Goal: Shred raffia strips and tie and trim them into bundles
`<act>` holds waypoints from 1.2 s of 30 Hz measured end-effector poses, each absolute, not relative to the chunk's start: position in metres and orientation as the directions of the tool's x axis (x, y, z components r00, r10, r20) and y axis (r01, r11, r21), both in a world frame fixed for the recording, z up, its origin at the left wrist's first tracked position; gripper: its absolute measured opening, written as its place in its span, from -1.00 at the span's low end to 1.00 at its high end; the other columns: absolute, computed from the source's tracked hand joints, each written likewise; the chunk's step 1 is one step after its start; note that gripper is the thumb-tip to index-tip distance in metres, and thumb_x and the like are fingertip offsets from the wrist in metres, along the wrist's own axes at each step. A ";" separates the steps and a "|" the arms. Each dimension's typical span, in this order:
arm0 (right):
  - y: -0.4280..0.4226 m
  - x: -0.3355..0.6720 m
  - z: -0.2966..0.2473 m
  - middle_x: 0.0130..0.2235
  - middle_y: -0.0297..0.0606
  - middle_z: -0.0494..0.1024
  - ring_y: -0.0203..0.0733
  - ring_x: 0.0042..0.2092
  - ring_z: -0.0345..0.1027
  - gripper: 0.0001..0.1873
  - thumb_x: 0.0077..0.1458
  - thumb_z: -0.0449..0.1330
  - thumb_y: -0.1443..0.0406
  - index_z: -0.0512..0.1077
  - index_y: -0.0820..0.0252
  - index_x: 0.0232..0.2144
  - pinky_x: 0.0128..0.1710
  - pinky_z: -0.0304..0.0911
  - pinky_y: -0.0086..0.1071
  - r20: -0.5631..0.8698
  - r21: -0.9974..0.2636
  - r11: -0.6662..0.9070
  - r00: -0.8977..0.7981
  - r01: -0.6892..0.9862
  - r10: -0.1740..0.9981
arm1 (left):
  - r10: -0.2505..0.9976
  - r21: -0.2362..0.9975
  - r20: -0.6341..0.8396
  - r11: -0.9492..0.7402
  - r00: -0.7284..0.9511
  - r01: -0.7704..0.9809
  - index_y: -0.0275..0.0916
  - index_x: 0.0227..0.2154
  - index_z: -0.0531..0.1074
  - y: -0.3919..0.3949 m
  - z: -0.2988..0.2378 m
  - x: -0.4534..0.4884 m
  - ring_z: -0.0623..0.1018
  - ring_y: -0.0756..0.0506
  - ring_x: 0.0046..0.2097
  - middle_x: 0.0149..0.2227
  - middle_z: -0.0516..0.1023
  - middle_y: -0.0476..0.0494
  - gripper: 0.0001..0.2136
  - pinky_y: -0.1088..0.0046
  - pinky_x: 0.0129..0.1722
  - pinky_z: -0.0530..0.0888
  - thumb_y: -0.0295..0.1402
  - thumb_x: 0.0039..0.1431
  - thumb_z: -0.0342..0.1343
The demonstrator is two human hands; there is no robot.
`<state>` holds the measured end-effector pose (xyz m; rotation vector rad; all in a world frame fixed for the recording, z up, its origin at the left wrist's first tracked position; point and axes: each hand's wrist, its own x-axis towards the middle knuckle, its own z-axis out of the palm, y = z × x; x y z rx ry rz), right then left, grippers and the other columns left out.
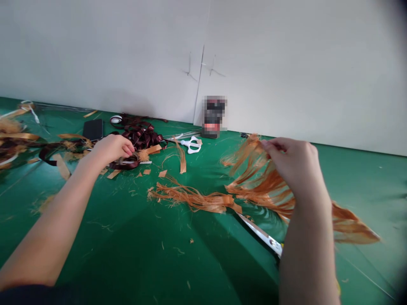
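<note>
My right hand (294, 163) is raised over the green table (127, 237), fingers closed on a bundle of shredded orange ribbon (257, 182) that fans out to the left and trails behind my forearm. My left hand (112, 148) reaches out to the left, fingers curled down on a pile of dark maroon ribbon (140, 135) and orange scraps; what it grips is not clear. A second frayed orange ribbon bunch (193, 199) lies on the table between my arms. Large scissors (262, 234) lie beneath my right forearm, blades pointing left.
Small white scissors (191, 145) lie near the back wall, beside a blurred dark container (213, 116). A black phone-like object (93, 128) and a white tape roll (116, 119) sit at the back left. More ribbon pieces (14, 137) litter the left edge.
</note>
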<state>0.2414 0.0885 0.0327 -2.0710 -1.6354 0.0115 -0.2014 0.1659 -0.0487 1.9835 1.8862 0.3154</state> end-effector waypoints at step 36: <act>0.060 0.195 0.045 -0.50 -0.36 0.46 -0.28 -0.40 0.24 -0.75 0.20 0.10 0.33 0.42 0.13 -0.52 -0.18 0.17 -0.32 0.533 -0.384 0.576 -0.336 0.722 0.777 | 0.134 -0.122 0.921 -0.794 0.366 0.596 0.15 -0.24 0.40 0.094 -0.005 -0.005 0.47 -0.06 -0.36 -0.40 0.49 0.12 -0.76 0.27 -0.20 0.32 -0.36 0.09 0.24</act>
